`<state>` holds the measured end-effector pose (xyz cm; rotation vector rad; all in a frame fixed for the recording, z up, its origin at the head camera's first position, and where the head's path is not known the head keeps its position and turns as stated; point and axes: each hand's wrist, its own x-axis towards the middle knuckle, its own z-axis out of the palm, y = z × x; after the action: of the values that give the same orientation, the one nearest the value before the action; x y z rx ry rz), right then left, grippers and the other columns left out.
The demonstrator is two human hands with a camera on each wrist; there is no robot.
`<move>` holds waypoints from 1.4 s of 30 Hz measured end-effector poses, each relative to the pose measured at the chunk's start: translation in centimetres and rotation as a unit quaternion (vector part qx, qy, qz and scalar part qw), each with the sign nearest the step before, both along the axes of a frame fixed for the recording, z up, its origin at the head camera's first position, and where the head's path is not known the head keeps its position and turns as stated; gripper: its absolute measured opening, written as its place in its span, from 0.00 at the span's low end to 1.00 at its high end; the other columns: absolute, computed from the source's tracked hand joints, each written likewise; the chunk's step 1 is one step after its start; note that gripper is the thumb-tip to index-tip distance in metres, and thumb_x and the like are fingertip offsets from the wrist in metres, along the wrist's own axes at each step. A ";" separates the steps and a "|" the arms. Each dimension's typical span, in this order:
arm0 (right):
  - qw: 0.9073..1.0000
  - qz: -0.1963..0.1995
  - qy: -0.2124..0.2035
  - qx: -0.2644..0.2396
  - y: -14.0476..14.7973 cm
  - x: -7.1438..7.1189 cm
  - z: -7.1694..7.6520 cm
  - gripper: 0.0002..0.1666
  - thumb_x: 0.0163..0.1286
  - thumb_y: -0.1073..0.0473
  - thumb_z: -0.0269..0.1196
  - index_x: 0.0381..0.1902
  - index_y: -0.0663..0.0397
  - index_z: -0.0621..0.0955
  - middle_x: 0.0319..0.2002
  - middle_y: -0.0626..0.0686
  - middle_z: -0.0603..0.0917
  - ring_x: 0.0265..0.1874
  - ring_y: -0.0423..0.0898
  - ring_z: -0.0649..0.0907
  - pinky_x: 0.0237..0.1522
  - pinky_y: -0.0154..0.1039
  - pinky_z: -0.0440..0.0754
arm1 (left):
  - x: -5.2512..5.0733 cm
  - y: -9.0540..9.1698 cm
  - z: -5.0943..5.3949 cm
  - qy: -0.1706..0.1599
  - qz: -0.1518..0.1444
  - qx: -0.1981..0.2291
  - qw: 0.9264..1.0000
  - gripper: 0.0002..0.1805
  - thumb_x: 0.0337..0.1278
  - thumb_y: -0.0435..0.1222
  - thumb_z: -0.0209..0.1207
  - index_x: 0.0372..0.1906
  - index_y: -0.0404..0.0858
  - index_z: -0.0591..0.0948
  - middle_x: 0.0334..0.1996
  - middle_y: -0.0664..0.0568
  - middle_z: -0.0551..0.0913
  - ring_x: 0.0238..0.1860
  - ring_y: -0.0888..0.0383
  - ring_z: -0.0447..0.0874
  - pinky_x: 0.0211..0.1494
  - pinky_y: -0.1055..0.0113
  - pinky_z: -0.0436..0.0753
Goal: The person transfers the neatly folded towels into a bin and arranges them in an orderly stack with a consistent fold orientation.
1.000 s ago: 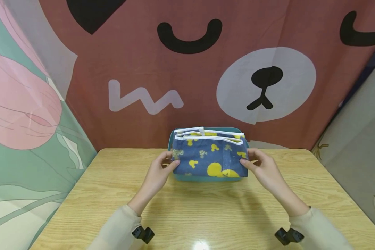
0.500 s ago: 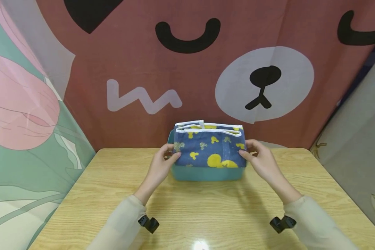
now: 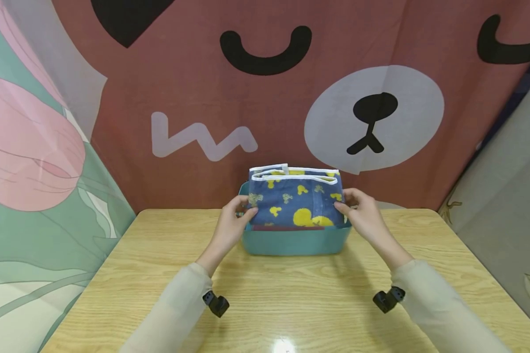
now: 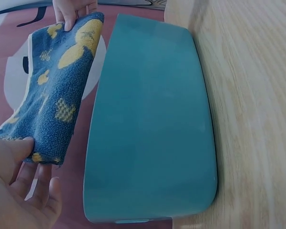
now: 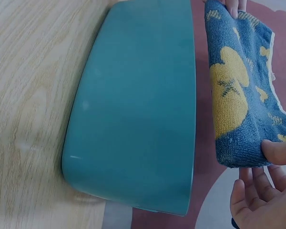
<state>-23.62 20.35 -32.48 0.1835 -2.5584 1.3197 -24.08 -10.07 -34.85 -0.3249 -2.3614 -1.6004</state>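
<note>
A folded blue towel (image 3: 291,198) with yellow shapes and white edging hangs above a teal bin (image 3: 296,242). My left hand (image 3: 229,220) pinches its left end, thumb on the near face. At the opposite end, my right hand (image 3: 365,215) grips the towel the same way. In the left wrist view the towel (image 4: 62,95) is clear of the bin's rim (image 4: 105,62). The right wrist view shows the thumb on the towel's front (image 5: 229,105) and fingers behind. Between towel and front rim a dark red strip (image 3: 287,228) shows; I cannot tell what it is.
The bin stands at the far edge of a light wooden table (image 3: 287,294). Right behind it hangs a reddish-brown curtain (image 3: 194,186) with a printed animal face. A flowered cloth hangs at the left (image 3: 35,220), and a pale one at the right (image 3: 503,206).
Both hands have raised the towel and moved it away from me. More of the bin's front now shows beneath it, and the dark red strip has come into sight.
</note>
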 end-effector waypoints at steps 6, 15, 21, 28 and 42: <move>1.000 -0.001 -0.012 -0.006 -0.2 -0.8 -0.2 0.17 0.73 0.63 0.60 0.55 0.67 0.77 0.44 0.63 0.81 0.43 0.55 0.79 0.32 0.39 0.78 | -0.4 0.1 0.1 -0.027 0.008 -0.021 0.999 0.18 0.64 0.32 0.63 0.58 0.34 0.79 0.45 0.45 0.82 0.44 0.49 0.79 0.45 0.56 0.79; 0.999 0.003 -0.047 -0.005 -0.4 -2.0 -0.5 0.23 0.73 0.62 0.60 0.61 0.69 0.74 0.53 0.66 0.78 0.51 0.59 0.77 0.46 0.49 0.78 | -0.9 0.1 0.1 -0.044 0.009 -0.048 0.998 0.20 0.65 0.32 0.63 0.59 0.32 0.77 0.48 0.43 0.81 0.48 0.48 0.80 0.49 0.54 0.79; 0.999 0.004 -0.051 0.002 -0.5 -2.6 -1.0 0.23 0.72 0.62 0.61 0.61 0.70 0.74 0.53 0.67 0.78 0.52 0.60 0.77 0.49 0.50 0.78 | -1.1 0.0 0.1 -0.055 0.014 -0.067 0.996 0.19 0.65 0.33 0.63 0.58 0.33 0.77 0.49 0.45 0.82 0.47 0.50 0.80 0.49 0.55 0.80; 0.998 0.007 -0.053 0.033 -0.8 -3.0 -1.5 0.22 0.72 0.62 0.61 0.59 0.70 0.74 0.51 0.66 0.79 0.50 0.60 0.78 0.46 0.49 0.80 | -1.2 -0.3 0.1 -0.063 0.026 -0.096 0.993 0.22 0.64 0.34 0.64 0.61 0.34 0.78 0.51 0.45 0.82 0.48 0.51 0.81 0.49 0.55 0.81; 0.997 0.011 -0.037 0.071 -1.0 -3.1 -2.8 0.23 0.71 0.63 0.62 0.60 0.70 0.75 0.51 0.67 0.80 0.46 0.59 0.81 0.40 0.49 0.81 | -1.7 -0.3 -1.2 -0.046 0.030 -0.156 0.986 0.20 0.63 0.35 0.65 0.59 0.35 0.80 0.50 0.46 0.83 0.45 0.52 0.81 0.45 0.58 0.82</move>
<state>-26.72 19.33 -35.30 0.1938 -2.7220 1.1728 -25.83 -10.37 -36.00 -0.2434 -2.6670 -1.2420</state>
